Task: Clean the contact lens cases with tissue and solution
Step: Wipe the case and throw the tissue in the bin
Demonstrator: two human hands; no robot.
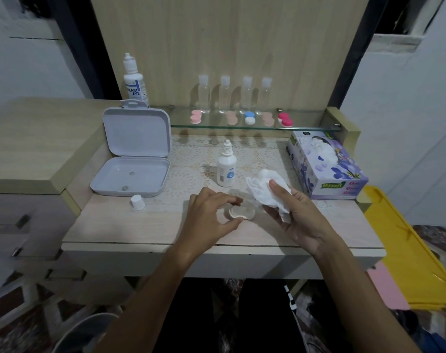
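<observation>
Left hand (pixel 211 215): nearest to the camera, low in the middle of the view. Its fingers are curled and the thumb and forefinger pinch the left end of the clear lens case (pixel 239 212).
Clear lens case: it lies on the desk (pixel 145 225) between the two hands, at 3 o'clock from the left fingertips and at 9 o'clock from the right palm. Whether it is lifted a little or rests flat, I cannot tell.
Right hand (pixel 297 216): it grips a crumpled white tissue (pixel 265 189), the thumb pressed on top. The tissue is just beside the right end of the case, at 1 o'clock from it.
Small solution bottle (pixel 226 169): upright and uncapped, at 12 o'clock from the case.
White cap (pixel 137 202): on the desk at 9 o'clock from the left hand.
Open grey box (pixel 135 154): at 10 o'clock, lid standing up.
Tissue box (pixel 326 164): at 2 o'clock from the right hand.
Glass shelf (pixel 305 126): at 12 o'clock, with coloured lens cases (pixel 249 117) and four clear bottles (pixel 234 95).
</observation>
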